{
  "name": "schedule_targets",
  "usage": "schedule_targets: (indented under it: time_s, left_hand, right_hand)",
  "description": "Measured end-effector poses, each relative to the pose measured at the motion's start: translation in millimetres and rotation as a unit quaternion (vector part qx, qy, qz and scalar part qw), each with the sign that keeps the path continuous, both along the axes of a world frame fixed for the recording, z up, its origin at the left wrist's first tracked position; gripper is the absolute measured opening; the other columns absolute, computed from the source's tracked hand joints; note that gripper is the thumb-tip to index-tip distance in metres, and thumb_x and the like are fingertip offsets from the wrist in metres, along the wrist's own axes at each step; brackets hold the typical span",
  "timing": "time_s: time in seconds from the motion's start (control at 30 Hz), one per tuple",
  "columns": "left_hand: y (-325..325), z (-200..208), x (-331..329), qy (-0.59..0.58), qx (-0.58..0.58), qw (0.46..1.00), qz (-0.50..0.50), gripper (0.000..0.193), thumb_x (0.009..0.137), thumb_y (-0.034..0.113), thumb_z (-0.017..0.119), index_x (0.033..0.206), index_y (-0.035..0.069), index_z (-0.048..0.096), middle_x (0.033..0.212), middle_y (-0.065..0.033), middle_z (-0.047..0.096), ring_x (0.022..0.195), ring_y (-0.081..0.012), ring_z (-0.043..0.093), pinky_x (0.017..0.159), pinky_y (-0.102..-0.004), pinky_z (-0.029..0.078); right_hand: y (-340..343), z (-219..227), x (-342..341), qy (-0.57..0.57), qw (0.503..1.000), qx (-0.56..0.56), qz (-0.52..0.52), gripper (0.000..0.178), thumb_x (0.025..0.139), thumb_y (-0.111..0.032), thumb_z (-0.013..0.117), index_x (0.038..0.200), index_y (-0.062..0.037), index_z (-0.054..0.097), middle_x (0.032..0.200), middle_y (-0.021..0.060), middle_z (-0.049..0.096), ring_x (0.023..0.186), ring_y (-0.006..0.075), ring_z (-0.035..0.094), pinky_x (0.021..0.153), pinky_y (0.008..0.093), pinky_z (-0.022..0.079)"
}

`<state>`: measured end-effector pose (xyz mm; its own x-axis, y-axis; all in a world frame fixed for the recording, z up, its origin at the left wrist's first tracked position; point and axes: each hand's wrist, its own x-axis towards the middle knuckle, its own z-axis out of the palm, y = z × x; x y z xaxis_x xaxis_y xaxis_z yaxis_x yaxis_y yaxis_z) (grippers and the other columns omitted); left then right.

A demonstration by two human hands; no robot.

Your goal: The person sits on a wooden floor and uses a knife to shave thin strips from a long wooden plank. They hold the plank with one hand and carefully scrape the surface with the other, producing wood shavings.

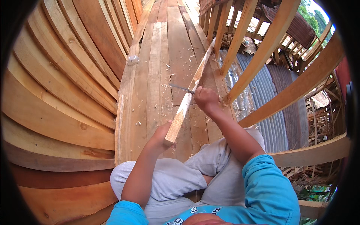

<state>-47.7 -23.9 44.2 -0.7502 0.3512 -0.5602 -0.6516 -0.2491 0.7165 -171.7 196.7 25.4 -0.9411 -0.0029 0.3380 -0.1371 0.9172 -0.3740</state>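
Note:
A long squared piece of wood (182, 114) slants away from me over the plank floor, its far end narrowed and pale where the surface is cut. My left hand (162, 137) is closed around its near end, the fingers partly hidden beneath it. In my closed right hand (206, 98) is a knife, its handle covered by the fist. The knife's thin dark blade (179, 87) crosses the wood about midway and points left. Whether the edge bites into the wood cannot be made out.
Light wood shavings (167, 66) lie scattered on the plank floor (153, 75). A small clear plastic container (133, 60) sits by the left plank wall (75, 86). Along the right runs a wooden slat railing (258, 48), with corrugated metal sheets (266, 97) beyond and below. My crossed legs (176, 174) are close underneath.

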Motion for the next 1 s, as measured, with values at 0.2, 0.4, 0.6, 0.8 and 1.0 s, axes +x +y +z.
schedule_targets:
  time_s: [0.2,0.4,0.6,0.8,1.0]
  left_hand:
    - [11,12,8,-0.011,0.01,1.0,-0.016,0.052,0.106,0.045,0.029,0.114,0.003,0.057,0.064,-0.0036,0.054,0.044,-0.0127,0.05,0.04,-0.0267,0.041]
    - [0,5,3,-0.011,0.006,1.0,-0.018,0.05,0.104,0.044,0.033,0.117,0.001,0.055,0.066,-0.0033,0.054,0.046,-0.0126,0.051,0.039,-0.0241,0.039]
    - [-16,-2,1,0.002,0.047,0.999,-0.026,0.05,0.106,0.045,0.029,0.119,0.003,0.054,0.066,-0.0039,0.055,0.048,-0.0134,0.055,0.04,-0.0261,0.041]
    - [25,6,17,-0.008,-0.054,0.998,-0.026,0.051,0.106,0.044,0.024,0.117,0.004,0.054,0.066,-0.0057,0.056,0.05,-0.0153,0.055,0.043,-0.0297,0.043]
    - [17,0,19,-0.018,-0.011,1.0,-0.021,0.049,0.106,0.043,0.027,0.117,0.004,0.055,0.065,-0.0048,0.055,0.048,-0.0146,0.053,0.041,-0.0301,0.042]
  right_hand:
    - [24,-1,-15,0.034,0.999,0.016,0.029,0.054,0.096,-0.033,0.038,0.059,-0.0034,0.065,0.059,0.0234,0.06,0.055,0.0443,0.061,0.061,0.0545,0.05]
    - [26,-8,-16,0.076,0.994,0.054,0.063,0.052,0.095,-0.029,0.042,0.054,-0.005,0.062,0.055,0.0202,0.059,0.048,0.0395,0.06,0.051,0.0503,0.049]
    - [3,-9,0,0.061,0.986,0.087,0.128,0.047,0.095,-0.028,0.044,0.056,-0.0088,0.063,0.052,0.0176,0.058,0.048,0.0385,0.061,0.05,0.049,0.05]
    - [34,-9,-38,-0.002,0.989,0.07,-0.128,0.055,0.098,-0.041,0.038,0.066,-0.0066,0.068,0.065,0.0181,0.065,0.061,0.037,0.066,0.059,0.0502,0.052]
    - [49,9,-41,-0.176,0.965,-0.154,-0.118,0.05,0.099,-0.045,0.043,0.096,-0.0023,0.07,0.099,0.0252,0.067,0.097,0.0355,0.066,0.084,0.0456,0.049]
